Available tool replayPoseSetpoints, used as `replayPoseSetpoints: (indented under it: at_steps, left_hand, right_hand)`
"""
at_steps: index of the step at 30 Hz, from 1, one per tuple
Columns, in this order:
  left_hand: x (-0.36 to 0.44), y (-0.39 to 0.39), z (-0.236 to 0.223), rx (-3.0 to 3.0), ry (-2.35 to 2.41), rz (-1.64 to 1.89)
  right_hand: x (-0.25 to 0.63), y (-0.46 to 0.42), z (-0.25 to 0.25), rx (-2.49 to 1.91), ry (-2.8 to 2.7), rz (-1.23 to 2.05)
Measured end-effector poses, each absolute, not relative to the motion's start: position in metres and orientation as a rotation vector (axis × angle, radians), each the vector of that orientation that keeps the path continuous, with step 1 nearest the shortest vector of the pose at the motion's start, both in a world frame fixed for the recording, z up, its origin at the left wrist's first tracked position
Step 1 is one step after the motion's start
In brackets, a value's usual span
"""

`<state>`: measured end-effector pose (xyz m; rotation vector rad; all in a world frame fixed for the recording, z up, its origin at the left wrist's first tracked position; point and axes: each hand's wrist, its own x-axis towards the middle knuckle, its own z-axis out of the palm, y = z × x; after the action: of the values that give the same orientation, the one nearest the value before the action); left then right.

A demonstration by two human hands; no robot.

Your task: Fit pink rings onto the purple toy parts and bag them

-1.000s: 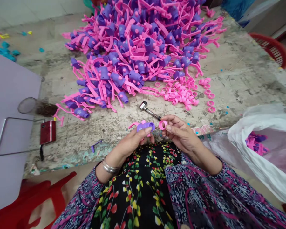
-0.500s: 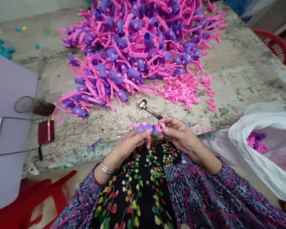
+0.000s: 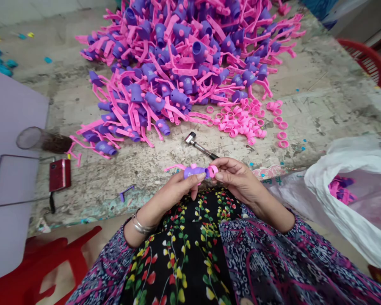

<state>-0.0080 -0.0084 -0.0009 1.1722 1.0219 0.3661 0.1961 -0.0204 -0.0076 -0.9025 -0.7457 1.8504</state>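
Between the thumb and fingers of my left hand (image 3: pixel 180 188) is a purple plastic toy body (image 3: pixel 193 172) with pink limbs, lying sideways with its open end to the right. My right hand (image 3: pixel 238 176) pinches a pink ring (image 3: pixel 212 170) at that open end; the two parts meet or nearly so, and I cannot tell if the ring is seated. Just beyond my right fingers lies a small hammer (image 3: pixel 201 148) with a metal head and black handle. Loose pink rings (image 3: pixel 238 120) are scattered farther back on the table.
A large heap of purple and pink toy bodies (image 3: pixel 178 63) covers the table's (image 3: pixel 320 106) back. At left are a clear cup (image 3: pixel 44 141), a red phone-like device (image 3: pixel 59 175) and a purple scrap (image 3: pixel 126 193). A white bag (image 3: pixel 317 169) holding pink and purple pieces hangs open at right.
The pink ring and the purple body's open end have come together, closing the small gap between them. Both hands stay in nearly the same place.
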Motion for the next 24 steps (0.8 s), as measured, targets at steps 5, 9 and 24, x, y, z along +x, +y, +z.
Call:
replayPoseSetpoints:
  at_steps: [5,9,24]
  left_hand:
    - [-0.007,-0.009,0.002,1.231,1.086,0.331]
    - [-0.005,-0.009,0.002,1.286,1.152,0.299]
    - [-0.005,-0.011,0.002,1.404,1.263,0.201]
  right_hand:
    - [0.197,-0.021,-0.012,-0.918,-0.768,1.846]
    - [0.197,-0.022,-0.015,-0.931,-0.755,1.851]
    - [0.196,-0.021,-0.019,-0.985,-0.729,1.870]
